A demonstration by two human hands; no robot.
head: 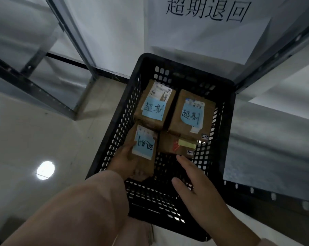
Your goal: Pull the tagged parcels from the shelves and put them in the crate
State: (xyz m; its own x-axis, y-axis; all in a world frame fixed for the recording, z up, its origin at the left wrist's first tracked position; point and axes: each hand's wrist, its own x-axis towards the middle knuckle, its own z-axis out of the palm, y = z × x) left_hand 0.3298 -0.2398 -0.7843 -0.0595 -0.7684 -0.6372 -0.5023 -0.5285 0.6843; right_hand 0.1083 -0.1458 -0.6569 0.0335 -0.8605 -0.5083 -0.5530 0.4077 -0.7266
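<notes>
Our left hand (127, 160) grips a small brown cardboard parcel with a blue handwritten tag (144, 148), holding it inside the black perforated plastic crate (226, 132). Our right hand (198, 185) hovers flat with fingers spread, empty, just beside it. Beyond both hands, three more brown cardboard parcels (191, 112) lie in the crate, two with blue tags.

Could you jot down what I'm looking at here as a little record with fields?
container: black crate with perforated walls
contents: four brown parcels
blue tags: three parcels; fourth parcel shows yellow tape
left hand: holding a tagged parcel inside the crate
right hand: open, fingers spread over the crate
sign: white sheet, handwritten characters, behind the crate
</notes>
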